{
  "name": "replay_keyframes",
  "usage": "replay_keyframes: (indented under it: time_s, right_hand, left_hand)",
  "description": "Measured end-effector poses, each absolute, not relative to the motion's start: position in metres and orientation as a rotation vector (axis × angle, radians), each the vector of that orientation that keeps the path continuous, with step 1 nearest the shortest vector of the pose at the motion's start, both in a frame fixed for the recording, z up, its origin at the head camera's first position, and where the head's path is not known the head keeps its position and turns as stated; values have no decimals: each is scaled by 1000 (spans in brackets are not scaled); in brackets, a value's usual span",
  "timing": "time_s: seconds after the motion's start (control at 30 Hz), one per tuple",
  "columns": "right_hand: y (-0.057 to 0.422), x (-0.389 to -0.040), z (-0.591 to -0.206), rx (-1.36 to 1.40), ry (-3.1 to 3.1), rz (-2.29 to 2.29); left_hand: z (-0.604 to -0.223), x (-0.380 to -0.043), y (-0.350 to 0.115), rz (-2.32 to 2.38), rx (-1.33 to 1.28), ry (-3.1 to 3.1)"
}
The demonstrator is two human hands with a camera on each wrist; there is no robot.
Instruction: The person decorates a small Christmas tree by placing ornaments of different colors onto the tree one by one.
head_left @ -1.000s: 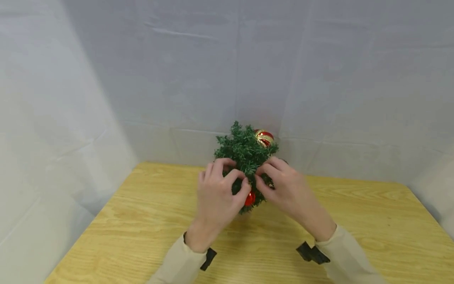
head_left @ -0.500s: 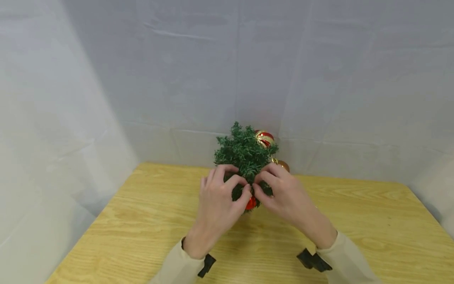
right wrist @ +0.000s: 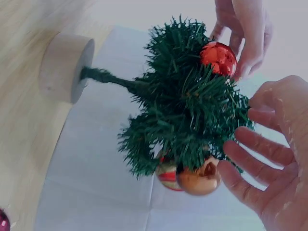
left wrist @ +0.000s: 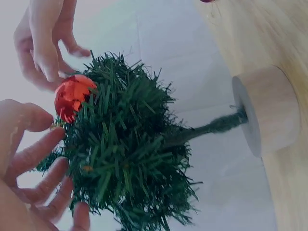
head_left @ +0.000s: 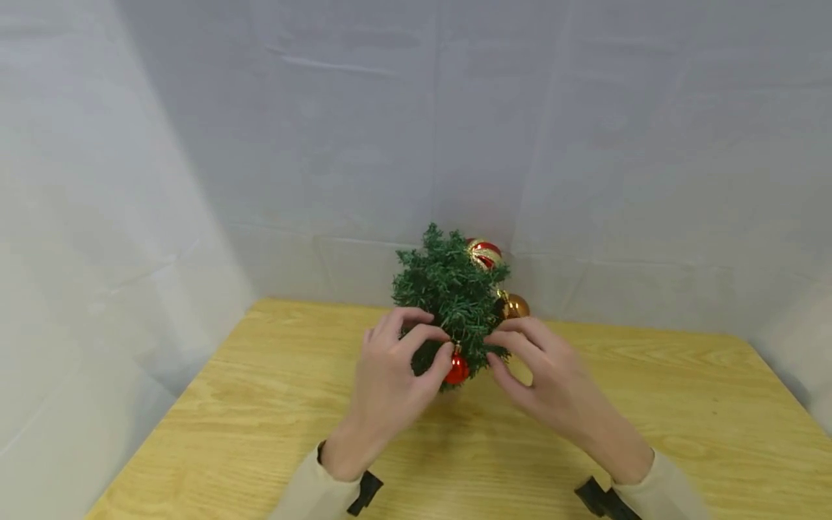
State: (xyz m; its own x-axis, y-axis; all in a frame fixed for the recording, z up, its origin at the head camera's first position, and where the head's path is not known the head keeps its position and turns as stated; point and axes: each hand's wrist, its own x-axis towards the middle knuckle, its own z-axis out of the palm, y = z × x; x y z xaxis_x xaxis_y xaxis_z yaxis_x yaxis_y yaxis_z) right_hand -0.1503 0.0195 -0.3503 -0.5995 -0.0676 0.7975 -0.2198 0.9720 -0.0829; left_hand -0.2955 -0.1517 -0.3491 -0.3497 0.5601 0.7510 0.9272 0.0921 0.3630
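Note:
A small artificial Christmas tree (head_left: 448,278) stands on a round wooden base (left wrist: 274,113). On its near side hangs a shiny red bauble (head_left: 457,370). My left hand (head_left: 390,368) has thumb and forefinger together at the bauble's gold cap, pinching there in the left wrist view. My right hand (head_left: 552,375) is just right of the bauble, fingers spread and bent beside the branches, holding nothing. A copper-coloured bauble (head_left: 516,306) and a red-and-gold striped bauble (head_left: 484,254) hang on the tree's far right side.
The tree stands near the back of a wood-grain table (head_left: 260,404), with a pale cloth backdrop (head_left: 364,144) behind it. A dark pink bauble (right wrist: 4,224) shows partly at the edge of the right wrist view, on the table.
My right hand has moved right and down, away from the red bauble's top, its fingers parting. The copper bauble has come into view. My left hand stays by the red bauble.

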Motion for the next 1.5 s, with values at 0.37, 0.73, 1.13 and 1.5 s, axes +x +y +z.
replay_keyframes:
  time_s: [0.37,0.73,1.13,1.5]
  right_hand:
    - [39,-123,-362,252,-2107,198]
    - [71,-94,-386,71,-2229,193]
    - [100,-88,-416,11,-2422,107]
    - [124,-84,-431,-250,-2752,208]
  left_hand:
    - [-352,-326,-173,-1224,-1491,-1706]
    - [-356,-349,-191,-1206,-1547,-1760]
    - [-365,-353,-196,-1166,-1649,-1832]
    - [-365,-355,-186,-1186,-1686,-1825]
